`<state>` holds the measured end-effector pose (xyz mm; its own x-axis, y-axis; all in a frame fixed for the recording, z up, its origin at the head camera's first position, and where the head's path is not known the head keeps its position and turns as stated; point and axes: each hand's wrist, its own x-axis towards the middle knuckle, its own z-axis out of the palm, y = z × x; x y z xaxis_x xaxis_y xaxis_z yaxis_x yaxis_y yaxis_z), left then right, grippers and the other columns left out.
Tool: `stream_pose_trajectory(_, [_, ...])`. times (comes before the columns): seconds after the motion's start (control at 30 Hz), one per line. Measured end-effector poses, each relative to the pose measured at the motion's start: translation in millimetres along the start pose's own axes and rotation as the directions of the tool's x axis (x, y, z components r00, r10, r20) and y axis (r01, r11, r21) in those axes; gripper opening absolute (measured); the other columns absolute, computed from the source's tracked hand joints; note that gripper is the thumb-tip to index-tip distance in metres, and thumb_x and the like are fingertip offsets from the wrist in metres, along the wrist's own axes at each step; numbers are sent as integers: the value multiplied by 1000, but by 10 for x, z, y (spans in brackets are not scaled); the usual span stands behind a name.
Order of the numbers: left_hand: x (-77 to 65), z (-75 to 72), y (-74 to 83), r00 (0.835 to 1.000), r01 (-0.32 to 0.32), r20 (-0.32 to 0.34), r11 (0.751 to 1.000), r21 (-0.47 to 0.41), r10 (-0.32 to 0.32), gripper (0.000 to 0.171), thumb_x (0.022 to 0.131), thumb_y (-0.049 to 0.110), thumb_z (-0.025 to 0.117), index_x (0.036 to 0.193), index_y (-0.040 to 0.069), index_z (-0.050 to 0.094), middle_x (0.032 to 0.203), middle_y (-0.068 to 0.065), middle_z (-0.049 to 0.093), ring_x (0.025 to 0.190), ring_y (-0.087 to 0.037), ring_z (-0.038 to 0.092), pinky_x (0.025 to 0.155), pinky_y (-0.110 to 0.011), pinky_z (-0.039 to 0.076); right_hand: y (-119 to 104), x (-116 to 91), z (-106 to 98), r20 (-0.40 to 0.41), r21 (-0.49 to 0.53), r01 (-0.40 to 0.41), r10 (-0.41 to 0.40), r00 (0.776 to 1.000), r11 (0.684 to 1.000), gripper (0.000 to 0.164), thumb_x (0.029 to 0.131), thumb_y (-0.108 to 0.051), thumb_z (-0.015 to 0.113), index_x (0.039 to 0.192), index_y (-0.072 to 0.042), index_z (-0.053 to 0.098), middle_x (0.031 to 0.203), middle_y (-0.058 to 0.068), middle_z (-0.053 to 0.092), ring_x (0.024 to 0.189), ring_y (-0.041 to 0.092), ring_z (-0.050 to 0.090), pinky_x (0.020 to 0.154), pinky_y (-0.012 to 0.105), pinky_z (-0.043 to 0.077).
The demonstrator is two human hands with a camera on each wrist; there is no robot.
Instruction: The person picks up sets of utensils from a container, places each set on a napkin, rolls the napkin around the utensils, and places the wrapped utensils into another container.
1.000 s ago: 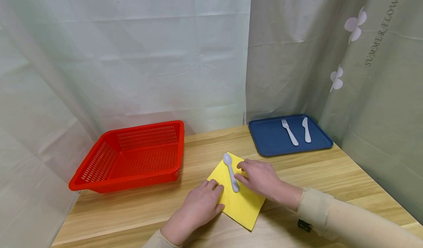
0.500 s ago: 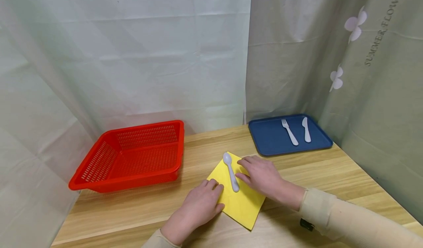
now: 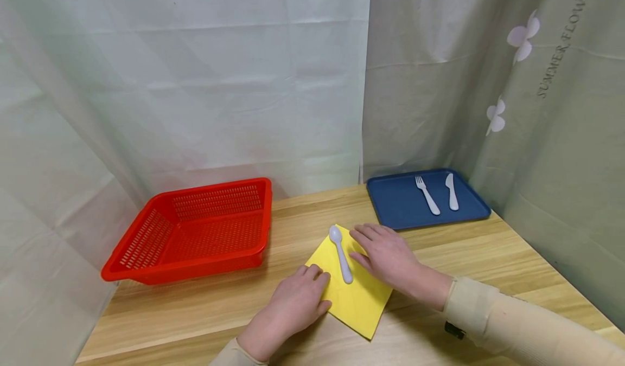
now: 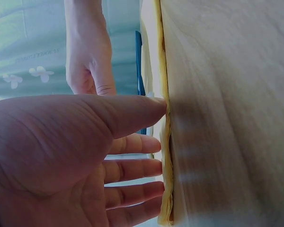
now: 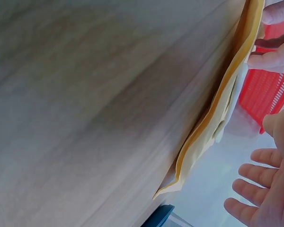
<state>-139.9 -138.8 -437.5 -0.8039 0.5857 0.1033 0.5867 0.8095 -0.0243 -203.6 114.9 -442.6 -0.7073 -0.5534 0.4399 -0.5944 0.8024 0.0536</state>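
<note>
Compared with the frames of half a second and one second ago, the right hand has drawn slightly away from the white spoon, its fingers less bent; the left hand, spoon and folded yellow napkin hold essentially the same positions. The right hand's fingers are extended and grip nothing, with a gap between fingertips and napkin in the right wrist view. The left hand's fingers, loosely extended, rest on the napkin's near-left part, thumb at its edge. The spoon lies obliquely on the napkin, bowl near the far corner, between the hands. The napkin is a soft, matte, layered square, its edge gently wavy in the wrist views. The spoon is smooth, with an oval bowl and a tapered neck. Left, a glossy red plastic basket with slotted walls; right, a round-cornered blue tray bearing a white fork and knife; beneath, a wood-grained table.
</note>
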Motion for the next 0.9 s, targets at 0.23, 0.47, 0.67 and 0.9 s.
stream_pose_trajectory(0.23, [1, -3, 0, 1000, 5, 6, 1000, -4, -5, 46, 94, 40, 88, 126, 11, 72, 121, -5, 66, 111, -26, 64, 79, -41, 62, 25, 5, -11, 9, -3, 1, -1, 1000, 1000, 56, 105, -40, 78, 146, -4, 69, 148, 16, 68, 140, 39, 61, 117, 56, 47])
stream_pose_trajectory(0.47, [-4, -6, 0, 1000, 3, 7, 1000, -5, -3, 46, 95, 40, 88, 127, 11, 72, 122, -5, 66, 111, -26, 64, 79, -40, 62, 42, 13, -31, 31, -6, -16, 16, 999, 1000, 62, 105, -44, 76, 151, -4, 65, 154, 17, 63, 146, 40, 56, 121, 59, 43])
stream_pose_trajectory(0.67, [-12, -5, 1, 1000, -2, -8, 1000, -3, 2, 47, 94, 39, 89, 127, 11, 72, 122, -5, 66, 111, -26, 65, 78, -39, 61, 96, 14, -33, 32, -24, -24, 25, 999, 999, 65, 105, -48, 74, 153, -4, 63, 156, 16, 62, 147, 40, 55, 122, 58, 41])
stream_pose_trajectory(0.9, [-16, -5, 1, 1000, -4, -16, 1000, -6, 3, 46, 94, 39, 89, 126, 12, 72, 122, -5, 66, 110, -26, 64, 78, -39, 61, 190, 17, -38, 17, -39, -47, 48, 999, 998, 69, 105, -49, 75, 156, -4, 60, 159, 17, 59, 150, 40, 52, 124, 57, 39])
